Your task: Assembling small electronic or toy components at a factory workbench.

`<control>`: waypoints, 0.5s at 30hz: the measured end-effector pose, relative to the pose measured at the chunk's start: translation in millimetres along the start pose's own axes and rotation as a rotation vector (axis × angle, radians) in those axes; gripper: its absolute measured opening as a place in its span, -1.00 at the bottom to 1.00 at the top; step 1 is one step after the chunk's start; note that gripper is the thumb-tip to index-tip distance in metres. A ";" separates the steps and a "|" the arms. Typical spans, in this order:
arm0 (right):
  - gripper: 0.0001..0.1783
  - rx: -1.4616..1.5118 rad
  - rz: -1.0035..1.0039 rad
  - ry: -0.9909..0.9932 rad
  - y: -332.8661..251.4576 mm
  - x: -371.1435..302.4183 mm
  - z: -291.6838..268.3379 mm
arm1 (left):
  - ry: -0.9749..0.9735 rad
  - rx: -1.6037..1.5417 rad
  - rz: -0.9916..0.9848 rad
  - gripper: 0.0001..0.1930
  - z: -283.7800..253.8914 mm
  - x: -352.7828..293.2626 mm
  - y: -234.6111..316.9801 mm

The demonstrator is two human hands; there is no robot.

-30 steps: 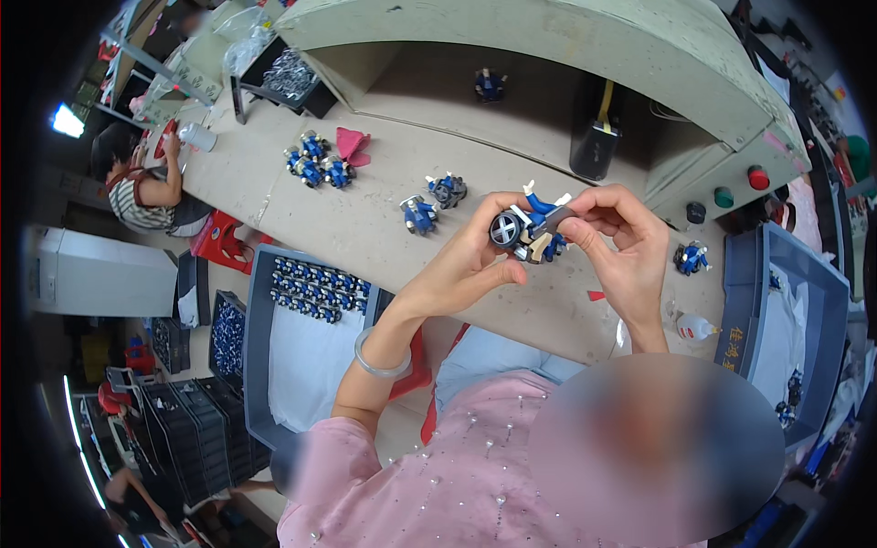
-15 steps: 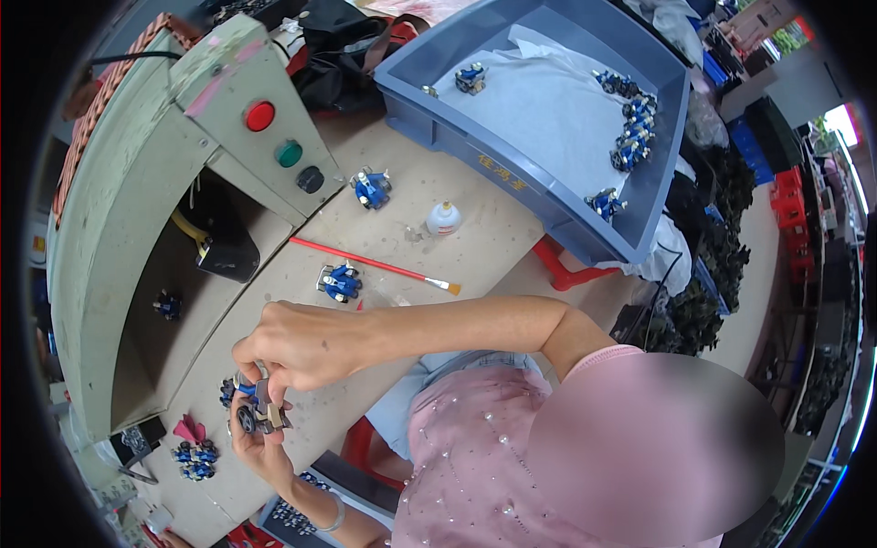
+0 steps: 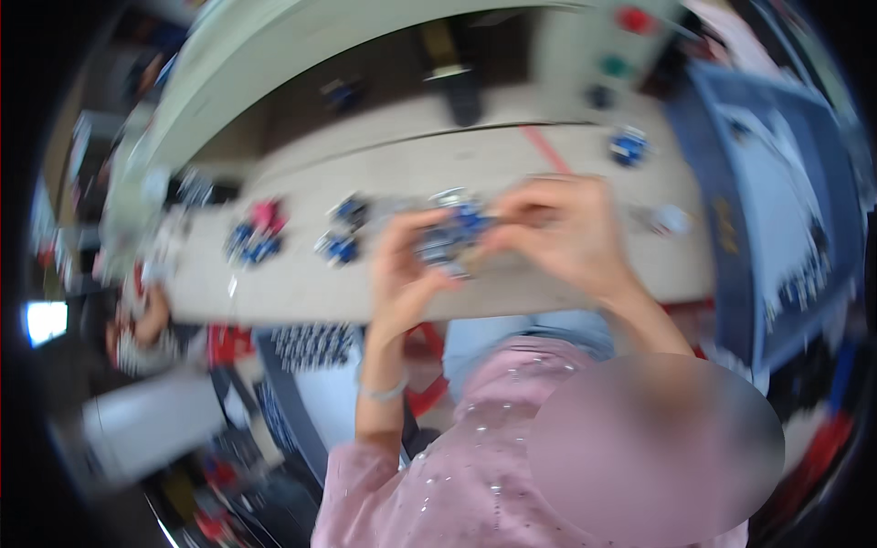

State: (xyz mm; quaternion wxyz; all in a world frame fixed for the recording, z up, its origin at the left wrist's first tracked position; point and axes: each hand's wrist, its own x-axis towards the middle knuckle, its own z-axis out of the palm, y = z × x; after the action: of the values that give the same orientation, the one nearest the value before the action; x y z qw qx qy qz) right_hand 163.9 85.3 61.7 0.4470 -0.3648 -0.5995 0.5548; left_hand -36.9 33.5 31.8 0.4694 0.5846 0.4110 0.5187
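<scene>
Over the front of the table, my left hand (image 3: 402,269) is closed around a small toy vehicle (image 3: 440,245) with grey, tan and blue parts. My right hand (image 3: 571,233) is pinched at the toy's right side; blur hides what lies between its fingertips. A blue toy figure part (image 3: 469,217) shows between the two hands. Left of my left hand sit more blue-and-white toy vehicles (image 3: 340,247), and farther left a cluster of blue toys (image 3: 251,245) beside a pink-red piece (image 3: 268,216).
A pale green machine housing (image 3: 301,68) arches over the table's back, its red button (image 3: 634,19) at right. Another blue toy (image 3: 628,146), a red brush handle (image 3: 546,149) and a small white bottle (image 3: 671,219) lie rightward. Blue-grey bins (image 3: 735,247) flank me. Another person's arm (image 3: 151,315) shows far left.
The view has swung round, so the table now runs across it, blurred. My right hand, formerly reaching over my left, is now beside it on the right. The toy stays between my hands.
</scene>
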 end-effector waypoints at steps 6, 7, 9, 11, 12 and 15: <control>-0.79 -0.384 -0.139 -0.121 -5.3 5.9 15.8 | -0.025 -0.062 -0.073 -0.39 -11.5 -7.9 -1.4; -0.79 -0.385 -0.138 -0.130 -4.8 8.3 17.8 | -0.016 -0.064 -0.074 -0.39 -13.9 -8.5 -0.7; -0.79 -0.373 -0.164 -0.151 -3.7 12.2 22.0 | -0.022 0.006 -0.094 -0.39 -20.0 -9.2 1.0; -0.79 -0.389 -0.158 -0.160 -7.2 13.4 24.0 | -0.030 0.009 -0.079 -0.40 -23.9 -7.7 3.2; -0.79 -0.397 -0.156 -0.169 -8.4 14.3 24.1 | -0.038 0.021 -0.064 -0.40 -25.0 -6.7 4.2; -0.81 -0.450 -0.239 -0.175 -10.2 16.7 26.6 | -0.020 0.044 -0.064 -0.40 -25.8 -7.6 6.1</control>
State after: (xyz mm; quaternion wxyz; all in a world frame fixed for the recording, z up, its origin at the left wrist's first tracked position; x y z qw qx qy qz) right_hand 133.9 90.8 74.3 0.3634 -0.3320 -0.7829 0.3804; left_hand -63.5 27.9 36.6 0.4770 0.5866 0.4360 0.4882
